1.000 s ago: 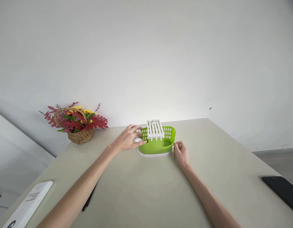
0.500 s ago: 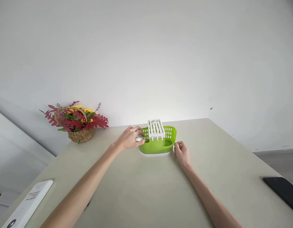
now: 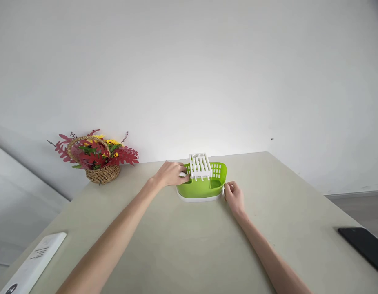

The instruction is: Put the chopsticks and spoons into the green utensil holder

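Note:
A green plastic basket (image 3: 193, 190) with a white base (image 3: 199, 199) stands on the table. Across its middle sits a white slatted rack (image 3: 200, 165) with small hooks along the front. My left hand (image 3: 170, 173) is closed on a small white rounded object (image 3: 183, 174) at the basket's left end; its fingertips reach inside the rim. The object's kind cannot be made out. At the right end, my right hand (image 3: 234, 197) rests on the table with fingers curled in against the basket's side. What those fingers grip, if anything, is hidden.
A wicker basket (image 3: 102, 174) of red leaves and yellow flowers stands at the back left by the wall. A long white box-like thing (image 3: 36, 259) lies front left. A black phone (image 3: 362, 247) lies near the table's right edge.
My left hand has moved slightly right and up, carrying the white rounded object in over the basket's left end. My right hand stays in its place.

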`<state>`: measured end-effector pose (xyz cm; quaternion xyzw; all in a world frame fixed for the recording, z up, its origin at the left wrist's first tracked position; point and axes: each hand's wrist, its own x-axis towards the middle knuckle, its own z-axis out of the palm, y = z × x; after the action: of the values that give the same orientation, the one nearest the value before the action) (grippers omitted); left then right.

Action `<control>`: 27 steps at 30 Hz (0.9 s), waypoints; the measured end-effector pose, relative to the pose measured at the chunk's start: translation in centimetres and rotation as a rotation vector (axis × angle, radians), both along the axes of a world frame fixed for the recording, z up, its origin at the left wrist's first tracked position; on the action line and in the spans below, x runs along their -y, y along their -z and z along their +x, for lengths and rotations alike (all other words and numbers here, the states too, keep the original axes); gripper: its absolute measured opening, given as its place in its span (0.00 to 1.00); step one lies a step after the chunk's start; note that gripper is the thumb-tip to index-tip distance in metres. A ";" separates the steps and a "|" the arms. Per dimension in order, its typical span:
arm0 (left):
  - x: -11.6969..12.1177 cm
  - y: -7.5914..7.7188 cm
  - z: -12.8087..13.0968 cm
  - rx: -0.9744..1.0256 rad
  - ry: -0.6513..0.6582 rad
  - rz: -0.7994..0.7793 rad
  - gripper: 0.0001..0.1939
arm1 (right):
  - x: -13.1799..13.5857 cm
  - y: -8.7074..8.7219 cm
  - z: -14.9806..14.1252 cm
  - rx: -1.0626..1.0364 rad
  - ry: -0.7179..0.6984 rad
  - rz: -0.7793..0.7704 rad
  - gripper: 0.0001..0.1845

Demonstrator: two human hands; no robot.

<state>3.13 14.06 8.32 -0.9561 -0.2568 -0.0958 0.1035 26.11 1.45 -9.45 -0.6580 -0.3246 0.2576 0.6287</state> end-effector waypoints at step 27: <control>-2.7 -2.8 1.7 0.543 0.000 0.369 0.18 | 0.1 -0.2 0.0 0.006 -0.007 -0.012 0.13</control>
<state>4.83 16.76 11.11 -0.8608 -0.2534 -0.3920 0.2028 26.11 1.39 -9.26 -0.6614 -0.3272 0.2596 0.6229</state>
